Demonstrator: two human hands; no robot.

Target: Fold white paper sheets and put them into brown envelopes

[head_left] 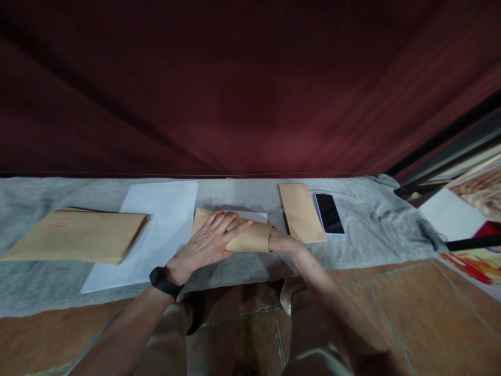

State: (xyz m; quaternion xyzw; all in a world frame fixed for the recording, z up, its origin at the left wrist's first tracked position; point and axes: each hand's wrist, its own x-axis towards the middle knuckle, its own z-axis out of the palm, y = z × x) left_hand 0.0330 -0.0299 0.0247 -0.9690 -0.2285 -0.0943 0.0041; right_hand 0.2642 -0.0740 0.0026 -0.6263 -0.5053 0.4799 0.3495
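A brown paper envelope [250, 239] lies in front of me, bulging open at its right end. My left hand [213, 235], with a black band on the wrist, rests flat across its top with fingers stretched out and thumb apart. Into the open end goes my right hand [277, 241]; its fingers are hidden inside the envelope, so whether they grip anything does not show. A white sheet of paper [256, 215] peeks out behind the envelope. Just right of my right wrist lies another brown envelope [302, 214].
At left, a stack of brown envelopes [78, 235] overlaps white paper sheets [164, 219]. A phone [329, 214] lies on the right, on the grey cloth [364, 219] covering the narrow surface. Behind hangs a dark red curtain [250, 104]. Printed papers [479, 266] sit far right.
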